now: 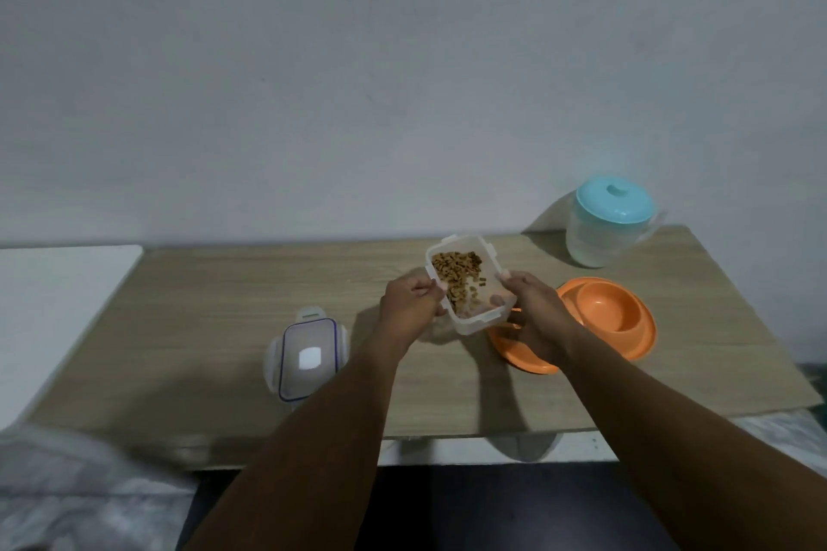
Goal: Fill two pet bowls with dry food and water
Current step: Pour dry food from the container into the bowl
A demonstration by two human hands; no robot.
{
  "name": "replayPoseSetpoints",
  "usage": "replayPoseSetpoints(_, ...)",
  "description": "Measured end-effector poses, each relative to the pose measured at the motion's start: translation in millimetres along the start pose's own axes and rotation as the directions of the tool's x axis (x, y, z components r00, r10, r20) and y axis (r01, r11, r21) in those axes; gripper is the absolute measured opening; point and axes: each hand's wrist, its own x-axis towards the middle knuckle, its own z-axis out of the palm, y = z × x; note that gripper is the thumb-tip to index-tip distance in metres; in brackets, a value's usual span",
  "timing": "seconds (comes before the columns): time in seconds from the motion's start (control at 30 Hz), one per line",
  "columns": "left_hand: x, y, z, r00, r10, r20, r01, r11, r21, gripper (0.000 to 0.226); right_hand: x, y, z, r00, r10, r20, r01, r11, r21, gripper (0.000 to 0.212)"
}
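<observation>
Both hands hold a clear plastic food container (465, 253) with brown dry kibble (457, 271) inside, raised above the wooden table and tilted. My left hand (411, 302) grips its left side and my right hand (534, 313) its right side. Just to the right, partly hidden under my right hand, lies an orange double pet bowl (613, 309); its right well looks empty and its left well is mostly covered. At the back right stands a translucent water jug (604, 233) with a teal lid, upright and closed.
The container's clear lid (309, 356) with a blue seal lies flat on the wooden table (223, 304) to the left of my arms. A white surface (58, 304) adjoins the table's left end. A grey wall runs right behind the table.
</observation>
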Motion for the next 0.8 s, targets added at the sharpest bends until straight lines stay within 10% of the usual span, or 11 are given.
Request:
replayPoseSetpoints(0.3, 4, -37, -85, 0.998, -0.010, -0.056, 0.018, 0.988, 0.154, 0.023, 3, 40, 72, 0.990, -0.134, 0.031, 0.126, 0.796, -0.593, 0.013)
replayPoseSetpoints(0.8, 20, -83, -119, 0.999, -0.035, -0.027, 0.043, 0.906, 0.420, 0.021, 5, 89, 108, 0.992, -0.123, 0.001, 0.087, 0.695, -0.714, 0.022)
